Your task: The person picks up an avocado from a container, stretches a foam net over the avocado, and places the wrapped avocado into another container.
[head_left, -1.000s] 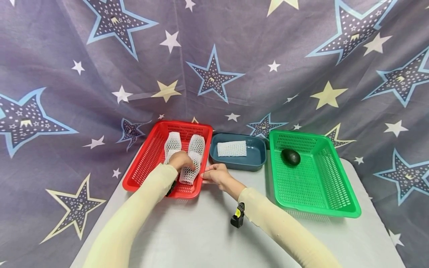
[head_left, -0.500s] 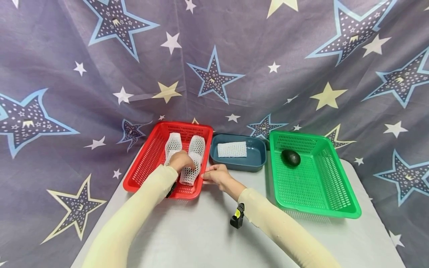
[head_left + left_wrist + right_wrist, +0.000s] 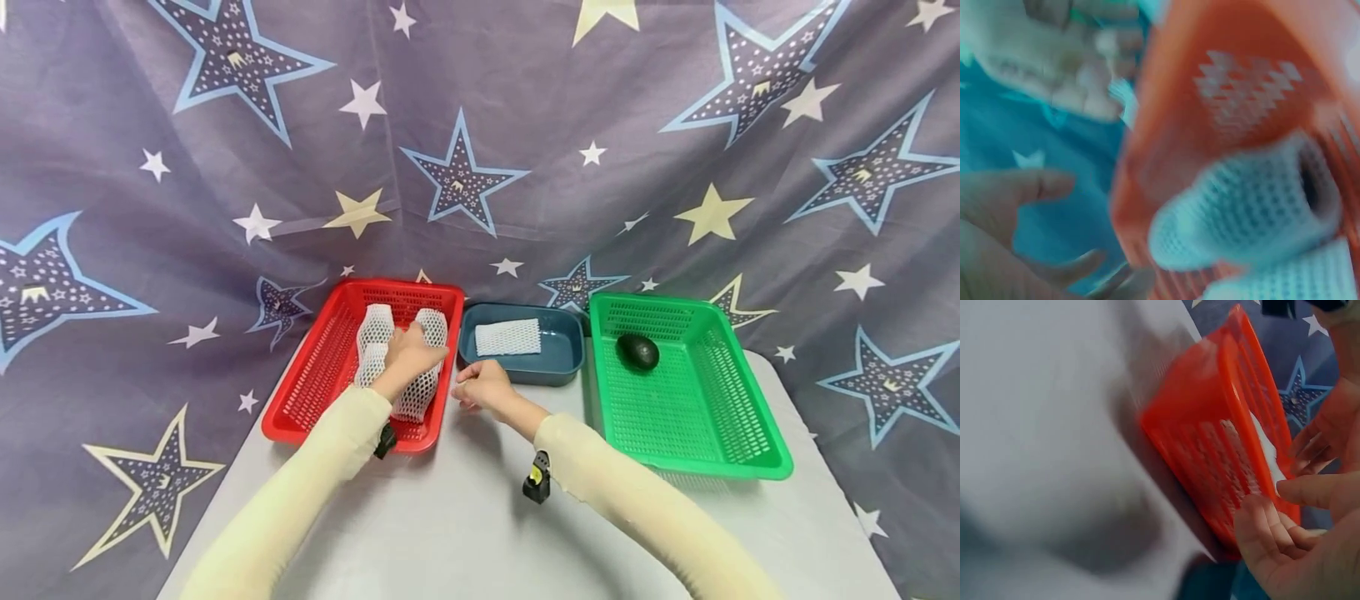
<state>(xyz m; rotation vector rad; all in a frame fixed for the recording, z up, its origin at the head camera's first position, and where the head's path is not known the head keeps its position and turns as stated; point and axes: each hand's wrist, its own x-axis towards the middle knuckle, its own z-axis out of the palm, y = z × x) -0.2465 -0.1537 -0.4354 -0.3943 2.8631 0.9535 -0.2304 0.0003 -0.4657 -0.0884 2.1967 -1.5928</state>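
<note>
Over the red basket (image 3: 281, 421) is my left hand (image 3: 408, 354), fingers spread and holding nothing. Beneath it lie several white foam net sleeves, such as the back left sleeve (image 3: 375, 323) and the front right sleeve (image 3: 414, 398). In the left wrist view one sleeve (image 3: 1254, 203) shows a dark opening at its end. My right hand (image 3: 487, 390) is just outside the basket's right side, thumb and fingers loosely bent with a gap between them. Its fingertips (image 3: 1254, 509) overlap the basket rim in the right wrist view.
A dark blue dish (image 3: 558, 371) with one white foam net sleeve (image 3: 508, 337) stands between the baskets. On the right, a green basket (image 3: 705, 471) holds a dark avocado (image 3: 639, 352). The pale table (image 3: 480, 517) meets a star-patterned curtain (image 3: 525, 83) behind.
My left hand has risen off the front right sleeve and moved back with its fingers opening. My right fingers have come off the red basket's rim. The head view has shifted slightly.
</note>
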